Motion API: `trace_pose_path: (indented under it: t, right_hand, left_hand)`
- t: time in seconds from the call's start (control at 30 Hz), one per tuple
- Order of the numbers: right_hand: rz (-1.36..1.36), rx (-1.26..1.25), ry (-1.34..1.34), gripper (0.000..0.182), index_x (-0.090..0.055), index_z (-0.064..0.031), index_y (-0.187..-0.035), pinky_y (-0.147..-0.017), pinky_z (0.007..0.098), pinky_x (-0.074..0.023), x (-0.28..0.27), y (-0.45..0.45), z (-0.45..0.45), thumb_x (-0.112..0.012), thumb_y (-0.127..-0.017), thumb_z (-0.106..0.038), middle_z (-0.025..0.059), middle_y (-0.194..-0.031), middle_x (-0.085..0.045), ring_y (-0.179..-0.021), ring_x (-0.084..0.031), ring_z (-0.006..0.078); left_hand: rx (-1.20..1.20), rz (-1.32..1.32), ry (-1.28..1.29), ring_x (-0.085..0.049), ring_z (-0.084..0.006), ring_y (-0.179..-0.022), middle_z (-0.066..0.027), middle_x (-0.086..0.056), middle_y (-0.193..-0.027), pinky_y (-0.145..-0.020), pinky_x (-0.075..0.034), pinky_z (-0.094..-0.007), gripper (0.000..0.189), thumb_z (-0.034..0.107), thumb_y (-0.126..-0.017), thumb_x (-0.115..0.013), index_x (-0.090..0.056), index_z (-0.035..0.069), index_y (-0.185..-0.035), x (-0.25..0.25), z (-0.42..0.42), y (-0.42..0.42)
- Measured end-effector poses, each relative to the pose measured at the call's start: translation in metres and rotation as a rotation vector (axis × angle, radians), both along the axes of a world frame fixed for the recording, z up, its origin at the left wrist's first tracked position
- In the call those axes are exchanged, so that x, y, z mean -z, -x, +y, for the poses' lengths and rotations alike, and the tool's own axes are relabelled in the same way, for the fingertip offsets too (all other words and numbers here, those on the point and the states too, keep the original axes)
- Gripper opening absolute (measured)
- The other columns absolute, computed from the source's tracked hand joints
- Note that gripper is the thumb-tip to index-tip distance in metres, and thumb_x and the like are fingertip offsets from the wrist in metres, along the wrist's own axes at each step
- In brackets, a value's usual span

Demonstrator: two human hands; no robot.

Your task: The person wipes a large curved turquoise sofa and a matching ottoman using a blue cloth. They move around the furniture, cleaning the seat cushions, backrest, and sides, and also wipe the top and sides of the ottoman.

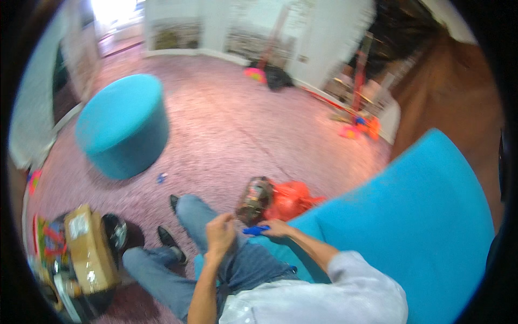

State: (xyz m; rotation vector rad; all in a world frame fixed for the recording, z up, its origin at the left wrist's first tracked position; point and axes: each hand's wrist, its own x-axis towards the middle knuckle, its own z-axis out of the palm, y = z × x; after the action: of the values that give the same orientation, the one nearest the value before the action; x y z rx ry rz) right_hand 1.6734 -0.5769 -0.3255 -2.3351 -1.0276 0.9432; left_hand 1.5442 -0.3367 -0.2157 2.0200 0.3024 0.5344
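I am seated on a turquoise upholstered armchair (408, 210). In my right hand (278, 229), beside my right thigh, is a small bright blue object (255, 230); blur hides its exact kind. My left hand (220, 234) is raised over my right leg with its fingers curled. Whether anything is between those fingers I cannot tell. Just beyond my right hand, a dark, shiny filled bag (255, 200) lies against an orange-red plastic bag (290, 198).
A round turquoise pouf (121, 125) stands on the pink carpet (210, 117). A cardboard box (89, 251) sits among cluttered items at left. A black bag (279, 77) and brightly coloured items (362, 126) lie along the far wall. Brown sheeting (445, 89) hangs at right.
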Motion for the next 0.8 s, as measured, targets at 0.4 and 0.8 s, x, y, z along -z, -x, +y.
trace_pose_path:
  t: [0.4, 0.8]
  right_hand:
    - [-0.379, 0.080, 0.683, 0.024, -0.073, -0.0045, -0.087, -0.070, 0.0455, -0.0550, -0.089, -0.047, -0.090, -0.060, -0.074, -0.020, 0.0178, -0.089, -0.070, -0.082, -0.069, 0.0335]
    - [-1.694, 0.495, 1.141, 0.028, -0.064, 0.0025, -0.104, -0.113, 0.0532, -0.0225, -0.457, -0.068, -0.140, -0.056, -0.080, -0.009, 0.0220, -0.122, -0.059, -0.125, -0.048, 0.0384]
  left_hand:
    - [0.210, -0.060, 0.191, -0.068, -0.0218, -0.069, -0.0134, -0.070, -0.081, -0.064, -0.051, -0.0310, 0.012, 0.001, -0.084, -0.060, -0.068, -0.001, -0.092, -0.029, -0.020, -0.019]
    - [0.624, 0.011, 0.384, -0.070, -0.0223, -0.072, -0.0143, -0.072, -0.083, -0.068, -0.053, -0.0309, 0.016, 0.005, -0.087, -0.058, -0.066, -0.004, -0.097, -0.053, -0.067, -0.175]
